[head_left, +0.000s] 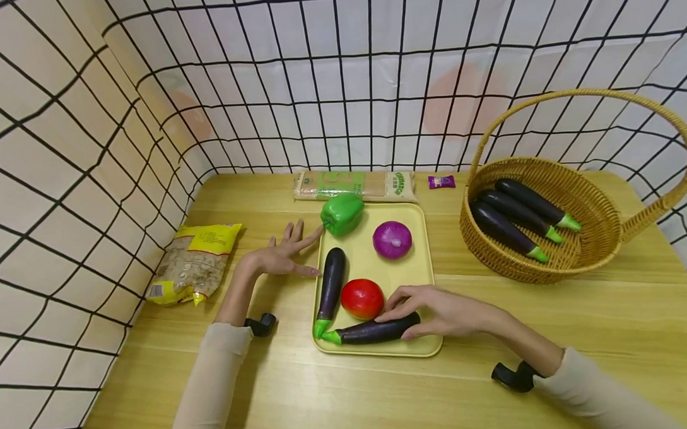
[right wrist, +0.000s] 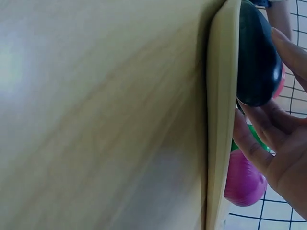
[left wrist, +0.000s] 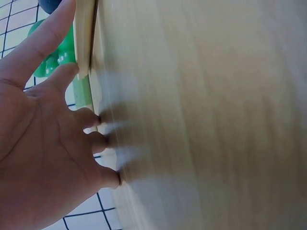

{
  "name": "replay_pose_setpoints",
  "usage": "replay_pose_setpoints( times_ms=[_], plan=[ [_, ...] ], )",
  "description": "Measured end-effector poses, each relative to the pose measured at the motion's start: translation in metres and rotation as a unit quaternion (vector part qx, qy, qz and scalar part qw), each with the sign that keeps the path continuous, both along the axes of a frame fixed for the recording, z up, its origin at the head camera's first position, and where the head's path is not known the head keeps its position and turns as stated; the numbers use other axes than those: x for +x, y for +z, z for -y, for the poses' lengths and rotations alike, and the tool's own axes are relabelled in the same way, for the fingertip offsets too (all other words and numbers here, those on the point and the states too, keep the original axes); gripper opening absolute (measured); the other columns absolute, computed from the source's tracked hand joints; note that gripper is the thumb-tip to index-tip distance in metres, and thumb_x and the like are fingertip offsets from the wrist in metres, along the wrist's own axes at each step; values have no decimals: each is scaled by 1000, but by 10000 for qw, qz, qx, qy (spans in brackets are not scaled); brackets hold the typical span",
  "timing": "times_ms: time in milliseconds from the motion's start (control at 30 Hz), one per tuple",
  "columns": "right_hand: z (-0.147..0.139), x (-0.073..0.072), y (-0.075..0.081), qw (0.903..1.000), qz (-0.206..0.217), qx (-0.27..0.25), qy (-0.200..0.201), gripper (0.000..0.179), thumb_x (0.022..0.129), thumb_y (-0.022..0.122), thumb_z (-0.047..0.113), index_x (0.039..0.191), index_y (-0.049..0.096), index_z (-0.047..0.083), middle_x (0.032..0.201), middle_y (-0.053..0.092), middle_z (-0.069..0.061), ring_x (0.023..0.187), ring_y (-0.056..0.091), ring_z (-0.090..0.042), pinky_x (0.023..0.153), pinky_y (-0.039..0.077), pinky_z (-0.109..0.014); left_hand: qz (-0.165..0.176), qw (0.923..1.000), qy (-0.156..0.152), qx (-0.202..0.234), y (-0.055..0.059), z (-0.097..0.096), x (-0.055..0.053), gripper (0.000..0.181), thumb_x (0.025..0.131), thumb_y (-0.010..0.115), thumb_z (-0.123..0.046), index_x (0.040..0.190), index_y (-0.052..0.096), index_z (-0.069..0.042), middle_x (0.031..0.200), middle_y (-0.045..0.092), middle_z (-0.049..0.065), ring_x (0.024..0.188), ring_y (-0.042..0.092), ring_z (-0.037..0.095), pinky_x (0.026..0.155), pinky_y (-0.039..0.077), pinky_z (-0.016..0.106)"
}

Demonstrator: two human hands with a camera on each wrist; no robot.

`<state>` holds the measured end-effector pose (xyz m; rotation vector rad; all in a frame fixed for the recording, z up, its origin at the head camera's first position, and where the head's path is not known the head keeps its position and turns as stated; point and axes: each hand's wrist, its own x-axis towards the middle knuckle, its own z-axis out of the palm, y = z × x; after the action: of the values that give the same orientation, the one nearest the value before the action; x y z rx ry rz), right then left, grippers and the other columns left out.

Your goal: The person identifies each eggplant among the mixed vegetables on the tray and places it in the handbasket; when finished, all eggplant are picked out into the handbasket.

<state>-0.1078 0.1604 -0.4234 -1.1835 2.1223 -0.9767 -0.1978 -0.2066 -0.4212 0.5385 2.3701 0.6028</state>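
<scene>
Spread wide, the left hand (head_left: 279,256) has its fingertips down on the table and its thumb and index finger at the left rim of a yellow tray (head_left: 405,275). The right hand (head_left: 440,307) holds the end of an eggplant (head_left: 376,331) lying along the tray's near side, thumb on one side and fingers on the other. A second eggplant (head_left: 332,283) lies lengthwise at the tray's left. Between them sits a red tomato (head_left: 362,299). Farther back are a purple onion (head_left: 392,239) and a green bell pepper (head_left: 342,213), which overlaps the tray's far left corner.
At the right stands a wicker basket (head_left: 591,250) with a tall handle and 3 eggplants inside. Noodle packaging (head_left: 371,184) and a small purple packet (head_left: 441,182) lie behind the tray. A yellow-topped bag (head_left: 193,264) is at the left. Black wire grid (head_left: 339,82) borders the table.
</scene>
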Motion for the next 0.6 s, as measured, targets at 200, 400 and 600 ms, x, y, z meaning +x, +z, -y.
replay_pose_setpoints(
  times_ms=[200,400,600],
  plan=[
    [4,-3,-3,10000,80,52,7,40,98,72,29,138,69,27,130,67,3,119,60,-13,108,52,-35,-20,10000,-2,7,0,0,0,100,97,68,-47,167,-1,-30,168,-28,24,156,-27,44,120,-15,76],
    [6,-6,-3,9999,-31,140,33,39,97,74,27,135,70,29,128,69,4,118,61,-13,107,53,-37,-31,10000,-3,16,-2,1,-1,100,97,68,-48,167,-1,-31,168,-28,24,156,-27,43,120,-15,75],
    [5,-7,-1,9997,-199,148,72,39,95,75,24,133,71,32,127,69,7,117,62,-10,106,53,-38,-24,10000,14,12,-1,1,-1,100,97,68,-48,167,-1,-31,168,-28,24,156,-27,43,120,-16,75]
  ],
)
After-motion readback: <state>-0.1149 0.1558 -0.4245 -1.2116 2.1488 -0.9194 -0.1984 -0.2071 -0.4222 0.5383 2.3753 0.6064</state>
